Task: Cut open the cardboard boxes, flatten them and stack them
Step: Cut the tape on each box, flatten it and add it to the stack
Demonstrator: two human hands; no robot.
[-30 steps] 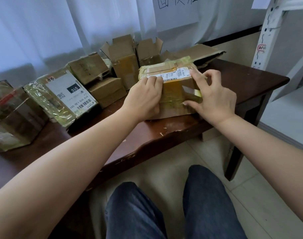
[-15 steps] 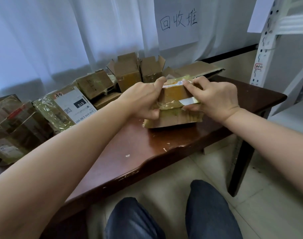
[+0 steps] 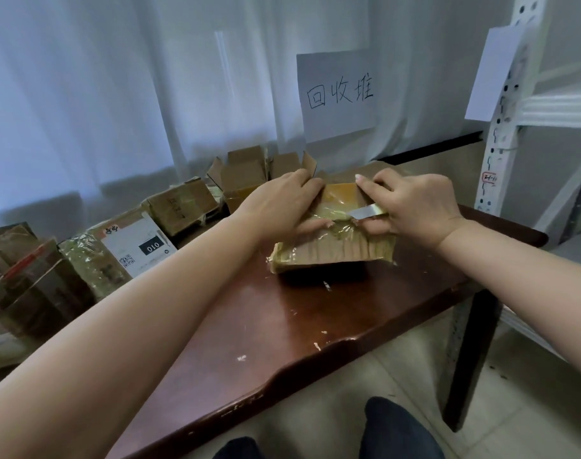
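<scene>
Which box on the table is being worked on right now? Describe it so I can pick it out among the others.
Start at the dark wooden table, below the handwritten paper sign on the curtain. The taped box sits near the table's right end, between the left hand and right hand. Unlike the boxes along the curtain, it alone is held.

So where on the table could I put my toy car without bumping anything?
The bare brown table between the taped box and the near edge is free, apart from small scraps. The right corner past the right hand looks open too. The left and back are crowded with cardboard boxes.
</scene>
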